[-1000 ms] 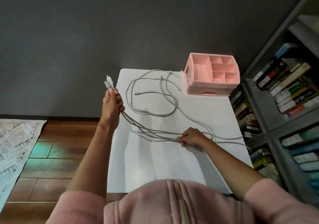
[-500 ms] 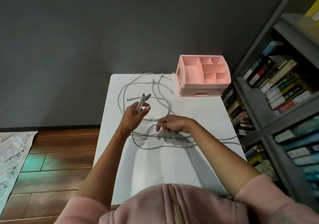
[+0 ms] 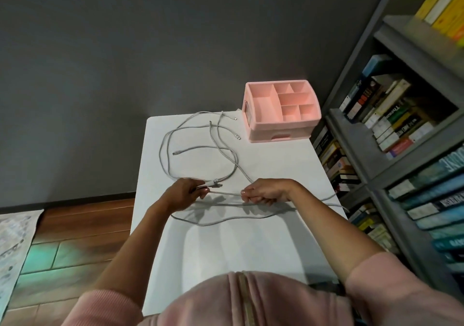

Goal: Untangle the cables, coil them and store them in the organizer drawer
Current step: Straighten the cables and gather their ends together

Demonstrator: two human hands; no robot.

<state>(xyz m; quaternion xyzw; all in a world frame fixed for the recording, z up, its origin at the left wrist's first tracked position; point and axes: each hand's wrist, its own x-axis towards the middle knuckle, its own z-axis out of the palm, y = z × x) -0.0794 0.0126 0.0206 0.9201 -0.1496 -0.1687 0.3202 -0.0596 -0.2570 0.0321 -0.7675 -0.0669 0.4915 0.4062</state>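
On the white table (image 3: 251,245), the left grip (image 3: 184,192) held the plug ends of the tangled grey cables (image 3: 226,175); the right grip (image 3: 266,191) pinched one strand. Hard pulling could tighten the crossings into knots.

One pink organizer (image 3: 261,134) sits at the white table's (image 3: 251,245) far right corner, with six top compartments (image 3: 294,98) and one drawer (image 3: 281,137). One tangle of grey cables (image 3: 164,149) (strands too overlapped to count) shows at least three loose connectors (image 3: 238,137) near the far edge.
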